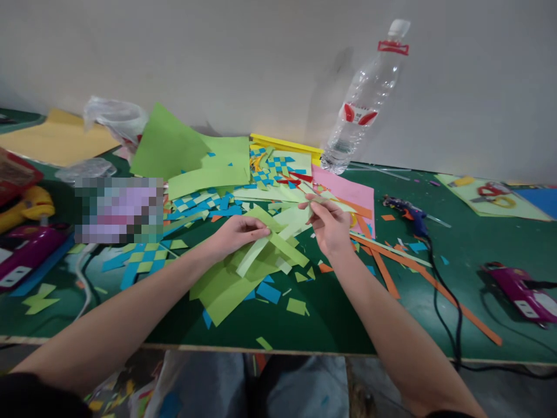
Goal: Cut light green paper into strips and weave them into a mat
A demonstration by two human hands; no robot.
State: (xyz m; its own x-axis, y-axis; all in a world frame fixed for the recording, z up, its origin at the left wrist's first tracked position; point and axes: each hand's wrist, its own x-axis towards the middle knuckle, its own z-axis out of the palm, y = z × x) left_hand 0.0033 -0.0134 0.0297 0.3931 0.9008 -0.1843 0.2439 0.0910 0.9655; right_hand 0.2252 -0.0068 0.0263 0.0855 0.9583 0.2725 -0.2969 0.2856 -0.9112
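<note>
Forearms [134, 316] cross the front edge [304, 350] of the counter [333, 319]. At left sits a plastic bag [115, 115]; its content I cannot tell. At the middle, the left hand [241, 233] pinches a green paper strip [288, 248], the right hand [329, 224] a pale strip [253, 256] crossing it. Then come a capped bottle [364, 96] and, beyond a glue gun [414, 219], wider room.

Light is muted, shadows soft (edges stretched).

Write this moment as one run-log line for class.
left hand: pinching green strip | right hand: pinching pale strip | strips: crossed | back: bottle | right side: blue glue gun, scissors
</note>
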